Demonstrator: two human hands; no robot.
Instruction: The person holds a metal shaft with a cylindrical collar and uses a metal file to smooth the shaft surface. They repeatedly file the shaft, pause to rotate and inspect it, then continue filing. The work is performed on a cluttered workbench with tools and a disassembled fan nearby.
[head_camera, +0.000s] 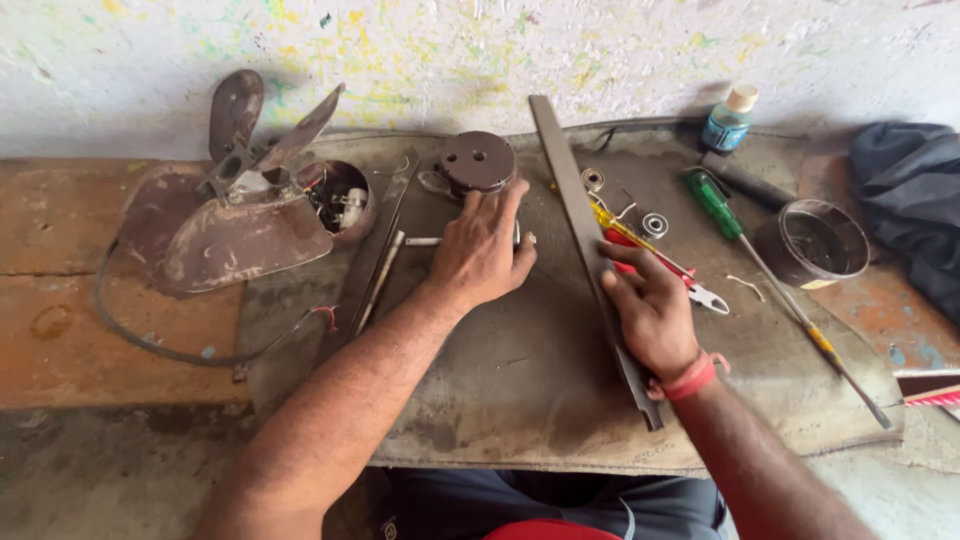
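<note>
down on the grey mat (540, 380) that covers the worn tabletop (60, 300), both hands rest among fan parts. left hand (480, 250) lies palm down, fingers spread and reaching forward so the fingertips touch the edge of the round dark motor housing (478, 160); its grip is apart, pressing flat and holding nothing, probably to steady the small shaft (425, 241) that pokes out from under the thumb side. right hand (650, 310) sits on the long flat metal bar (590, 250), which runs diagonally from the wall down toward the person. the fingers curl over the bar's edge and lie against the red-handled pliers (660, 262) just beyond it. whether that grip is clamped on the bar or the pliers, i cannot tell.

beside the pliers lie two small bearings (655, 224), a yellow-handled tool (610, 222) and a green-handled screwdriver (715, 203), all within easy reach of the right hand. a dark round tin (812, 243) and a small blue bottle (728, 120) stand at the far right, out of the way. to the left, well apart, the rusty fan blades (235, 200) lean over a motor body (340, 200) with exposed wires, and a cable (180, 350) loops across the wood.
</note>
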